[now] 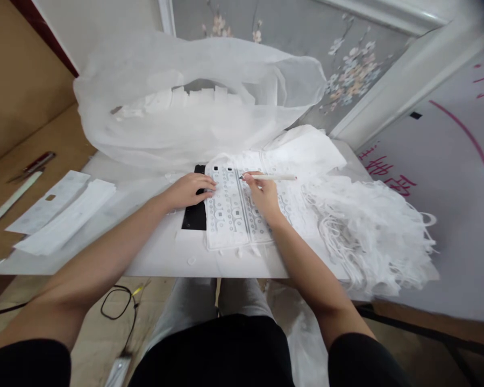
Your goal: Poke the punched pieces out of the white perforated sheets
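White fabric (227,228) printed with grey patterns lies on the white table (157,255), partly over a black sheet (194,216). My left hand (191,190) rests on the fabric's left edge and the black sheet, palm down, fingers spread a little. A slim white pen-like tool (280,177) is pinched in my right hand (263,194), its dark tip pointing left over the upper middle of the fabric. Near that tip, to the left, two small black squares show in the top row of the pattern.
A translucent plastic bag (145,129) holding white pieces sits behind the fabric. To the right is a heap of white stringy trimmings (375,231). White strips (68,217), a pale ruler-like strip (14,198) and a red tool (39,162) lie at left.
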Motion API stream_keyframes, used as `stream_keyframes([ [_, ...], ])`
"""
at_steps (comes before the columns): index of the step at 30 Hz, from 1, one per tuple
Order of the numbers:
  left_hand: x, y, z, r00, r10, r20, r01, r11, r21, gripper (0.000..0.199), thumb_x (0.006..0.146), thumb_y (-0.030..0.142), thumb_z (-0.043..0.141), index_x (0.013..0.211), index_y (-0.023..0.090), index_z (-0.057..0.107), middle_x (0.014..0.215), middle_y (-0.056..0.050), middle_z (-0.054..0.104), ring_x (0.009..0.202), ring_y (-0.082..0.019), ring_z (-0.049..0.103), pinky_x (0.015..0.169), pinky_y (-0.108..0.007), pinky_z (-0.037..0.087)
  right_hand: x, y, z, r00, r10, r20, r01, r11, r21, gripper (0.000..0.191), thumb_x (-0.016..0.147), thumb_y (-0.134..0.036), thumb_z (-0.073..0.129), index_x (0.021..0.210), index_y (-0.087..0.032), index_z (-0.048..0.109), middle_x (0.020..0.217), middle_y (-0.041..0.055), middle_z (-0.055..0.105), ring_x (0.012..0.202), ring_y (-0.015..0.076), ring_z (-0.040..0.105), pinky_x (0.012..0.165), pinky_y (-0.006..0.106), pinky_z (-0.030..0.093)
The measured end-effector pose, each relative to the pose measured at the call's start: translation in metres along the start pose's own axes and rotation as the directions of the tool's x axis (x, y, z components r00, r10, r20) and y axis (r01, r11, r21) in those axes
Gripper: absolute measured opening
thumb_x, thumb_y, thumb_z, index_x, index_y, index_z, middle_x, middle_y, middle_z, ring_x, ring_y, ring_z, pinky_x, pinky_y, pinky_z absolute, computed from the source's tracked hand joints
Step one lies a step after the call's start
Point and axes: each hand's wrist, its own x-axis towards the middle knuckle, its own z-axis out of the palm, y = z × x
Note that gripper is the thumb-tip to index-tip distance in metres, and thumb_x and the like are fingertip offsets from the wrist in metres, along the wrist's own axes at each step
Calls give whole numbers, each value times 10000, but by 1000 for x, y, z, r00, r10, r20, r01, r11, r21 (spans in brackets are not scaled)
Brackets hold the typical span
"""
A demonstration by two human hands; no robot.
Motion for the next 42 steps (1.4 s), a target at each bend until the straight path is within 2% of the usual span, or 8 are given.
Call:
stream_keyframes([
  [5, 0, 1, -1, 1000, -18, 2, 18, 1000, 10, 269, 960, 438, 570, 1003, 263, 770, 1208, -39, 717, 1124, -235, 651, 998, -406, 492, -1, 3, 3, 987, 73, 144, -66, 996, -54, 428, 924, -535, 550, 876, -159, 749, 907, 58, 745, 807, 196, 651, 707, 285, 469],
  [11, 0, 2, -1, 998, -61, 30, 61, 998, -7, 291, 972, 455, 547, 1017, 261, 759, 1237, -40, 696, 1137, -227, 637, 993, -394, 488, -1, 10, 6, 972, 111, 207, -92, 991, -96, 427, 921, -533, 556, 908, -161, 764, 860, 42, 733, 783, 188, 647, 712, 280, 471],
  [20, 0, 4, -2, 995, -92, 35, 94, 994, -51, 312, 961, 488, 552, 1046, 265, 753, 1249, -45, 686, 1152, -236, 624, 1014, -408, 479, 0, 20, 8, 977, 60, 204, -43, 996, -84, 438, 921, -562, 555, 881, -180, 767, 772, 23, 707, 734, 188, 643, 694, 294, 481],
  [30, 1, 4, -3, 993, -103, 51, 106, 992, -64, 326, 957, 499, 554, 1051, 253, 747, 1261, -51, 681, 1166, -236, 615, 1031, -411, 473, -1, 15, 7, 976, 72, 207, -54, 994, -94, 470, 907, -593, 558, 861, -174, 764, 698, 12, 691, 635, 169, 607, 588, 275, 433],
  [38, 0, 4, -3, 995, -90, 34, 92, 993, -75, 319, 948, 499, 567, 1040, 251, 745, 1248, -54, 686, 1154, -235, 621, 1027, -417, 471, -1, 13, 8, 979, 47, 199, -36, 998, -58, 358, 924, -493, 579, 899, -192, 772, 873, 40, 770, 805, 224, 704, 738, 324, 506],
  [42, 0, 3, -3, 995, -93, 38, 96, 992, -81, 330, 948, 509, 560, 1052, 255, 744, 1254, -54, 684, 1161, -242, 618, 1033, -426, 468, 0, 9, 5, 962, -59, 266, 83, 993, -82, 280, 941, -443, 577, 936, -233, 762, 987, 48, 773, 958, 245, 703, 879, 380, 519],
])
